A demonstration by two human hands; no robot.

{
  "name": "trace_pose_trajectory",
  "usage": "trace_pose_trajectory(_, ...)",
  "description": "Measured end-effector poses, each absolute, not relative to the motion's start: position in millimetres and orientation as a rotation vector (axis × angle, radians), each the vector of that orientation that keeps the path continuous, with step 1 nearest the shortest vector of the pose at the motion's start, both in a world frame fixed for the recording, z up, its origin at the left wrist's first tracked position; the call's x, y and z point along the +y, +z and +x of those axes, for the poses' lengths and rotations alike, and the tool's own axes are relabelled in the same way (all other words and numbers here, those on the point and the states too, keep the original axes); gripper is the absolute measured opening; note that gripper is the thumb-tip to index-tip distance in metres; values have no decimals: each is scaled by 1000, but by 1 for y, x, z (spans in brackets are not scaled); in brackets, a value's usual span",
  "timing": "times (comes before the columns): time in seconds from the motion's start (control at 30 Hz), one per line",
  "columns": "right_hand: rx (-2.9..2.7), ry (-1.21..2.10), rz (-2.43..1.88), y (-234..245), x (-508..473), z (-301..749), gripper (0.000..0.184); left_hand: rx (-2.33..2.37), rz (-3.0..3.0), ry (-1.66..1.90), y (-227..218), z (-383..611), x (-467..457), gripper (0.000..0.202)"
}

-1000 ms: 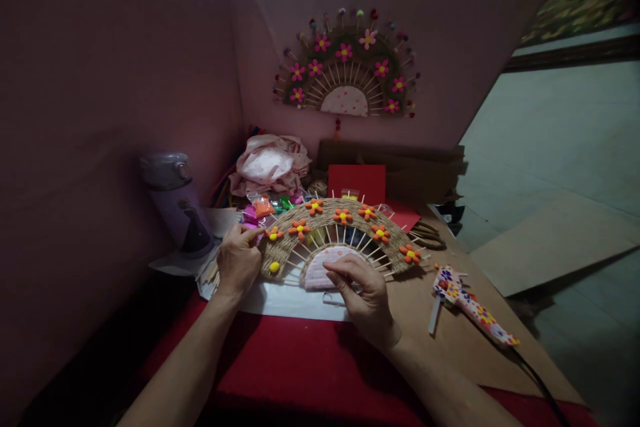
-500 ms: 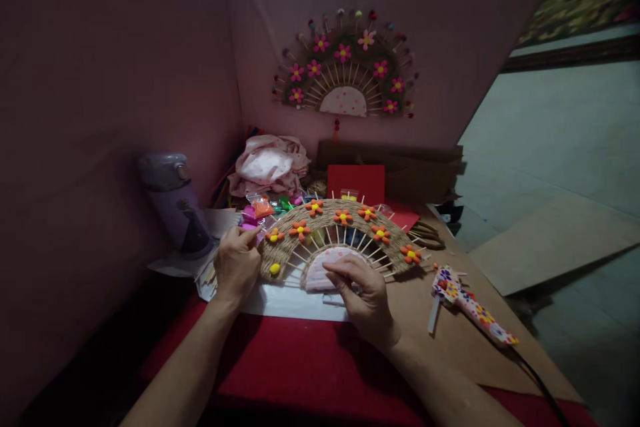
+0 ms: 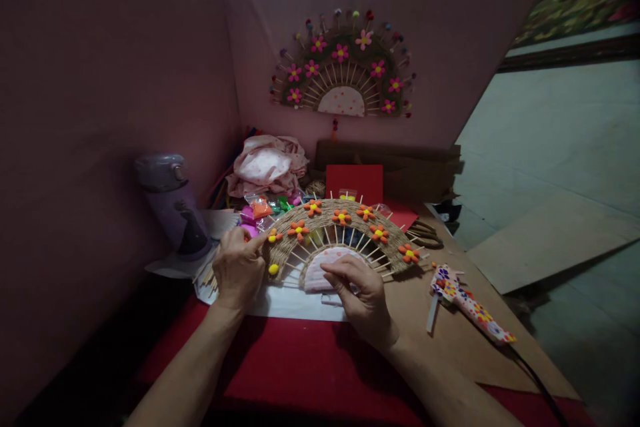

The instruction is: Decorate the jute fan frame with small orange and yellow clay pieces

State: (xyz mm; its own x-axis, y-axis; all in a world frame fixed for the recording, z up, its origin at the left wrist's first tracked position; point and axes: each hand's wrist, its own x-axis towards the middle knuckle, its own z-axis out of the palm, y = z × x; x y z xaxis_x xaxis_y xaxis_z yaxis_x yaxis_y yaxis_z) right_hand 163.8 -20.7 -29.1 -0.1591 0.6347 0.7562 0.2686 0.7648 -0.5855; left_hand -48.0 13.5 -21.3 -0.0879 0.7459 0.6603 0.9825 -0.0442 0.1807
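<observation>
Head view, one craft station. Item one: half-round woven fan (image 3: pixel 330 208), twine band over splayed wooden sticks, lying flat on a white sheet (image 3: pixel 295 300) at the middle of the worktop (image 3: pixel 450 347), curved edge to the far side. Orange flowers (image 3: pixel 299 230) with yellow centres are spaced along the band; a yellow ball (image 3: pixel 273 269) sits on its lower left end. Item two: left hand (image 3: pixel 239 270), at the fan's left end, fingers curled in, index fingertip and thumb brought up against a small orange flower (image 3: pixel 273 236); whether anything is pinched between them cannot be told. Item three: right hand (image 3: pixel 363 300), palm down, fingers loosely bent and resting on the pink centre piece (image 3: pixel 317 270) at the fan's near middle, gripping nothing. Item four: patterned glue gun (image 3: pixel 467 303) lying on the brown surface to the right, well apart from the fan, its cord trailing to the near right. Item five: purple bottle (image 3: pixel 173 203), upright, far left beside the pink partition (image 3: pixel 125 80). Item six: coloured packets (image 3: pixel 260 209) just beyond the fan's left end; crumpled pink cloth (image 3: pixel 267 163) and a red card (image 3: pixel 354 181) farther back. Item seven: a finished fan (image 3: pixel 343 67) with pink flowers, fixed to the far partition. Red cloth (image 3: pixel 300 360) covers the near edge.
</observation>
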Motion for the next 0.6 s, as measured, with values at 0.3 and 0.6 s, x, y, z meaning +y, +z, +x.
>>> trace_pose_trajectory(0.3, -1746, 368, -712, -30, -20, 164, 16, -1915, -1828, -903, -21, -47, 12, 30)
trace_pose_trajectory(0.6, -1751, 351, -712, -30, -20, 164, 16, -1909, -1819, -955, -20, -48, 12, 35)
